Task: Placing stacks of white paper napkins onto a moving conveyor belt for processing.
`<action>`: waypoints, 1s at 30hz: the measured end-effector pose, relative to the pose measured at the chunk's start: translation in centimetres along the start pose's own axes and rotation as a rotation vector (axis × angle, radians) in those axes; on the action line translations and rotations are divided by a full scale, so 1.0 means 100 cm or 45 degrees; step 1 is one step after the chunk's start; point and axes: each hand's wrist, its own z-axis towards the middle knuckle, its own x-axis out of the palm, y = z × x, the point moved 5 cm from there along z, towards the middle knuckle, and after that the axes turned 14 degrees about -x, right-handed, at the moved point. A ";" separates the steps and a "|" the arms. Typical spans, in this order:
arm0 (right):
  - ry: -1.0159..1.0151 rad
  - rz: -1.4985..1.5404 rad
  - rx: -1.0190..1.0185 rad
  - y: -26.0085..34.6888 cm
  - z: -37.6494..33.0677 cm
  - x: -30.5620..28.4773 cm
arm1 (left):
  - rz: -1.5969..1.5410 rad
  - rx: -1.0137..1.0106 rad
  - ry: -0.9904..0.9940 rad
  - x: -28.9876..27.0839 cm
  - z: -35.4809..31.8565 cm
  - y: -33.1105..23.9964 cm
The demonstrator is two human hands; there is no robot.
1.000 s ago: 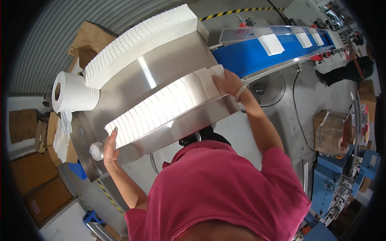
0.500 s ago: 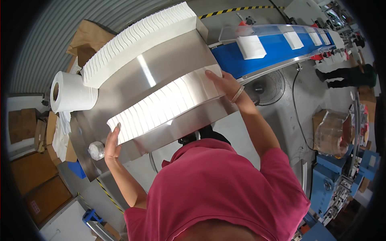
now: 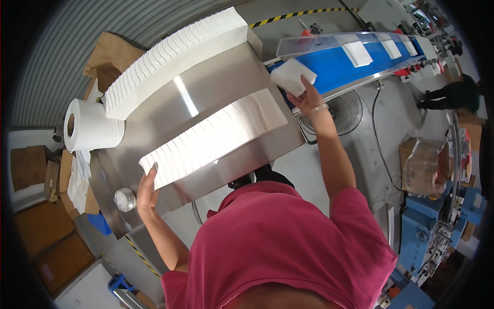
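Right hand (image 3: 307,98): We hold a folded white pack (image 3: 291,75) at the near end of the blue belt (image 3: 332,70).
Left hand (image 3: 147,191): We touch the left end of the white row (image 3: 206,139) on the shiny table (image 3: 221,77) (we cannot tell if it grips).
Just changed: Our right hand has left the row's right end, so this pack is now apart from the row.

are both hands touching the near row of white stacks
No, the left hand touches the left end of the near row, but the right hand holds a white stack by the blue belt.
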 end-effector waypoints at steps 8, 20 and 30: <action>0.682 -0.811 -0.287 -0.013 -0.067 0.063 | 0.027 -0.028 -0.009 0.008 0.005 -0.002; 0.559 -1.096 -0.270 0.000 -0.004 0.013 | 0.010 -0.062 0.002 0.013 0.004 0.001; 0.624 -0.936 -0.336 -0.015 -0.057 0.054 | 0.006 -0.044 0.040 0.031 0.007 -0.005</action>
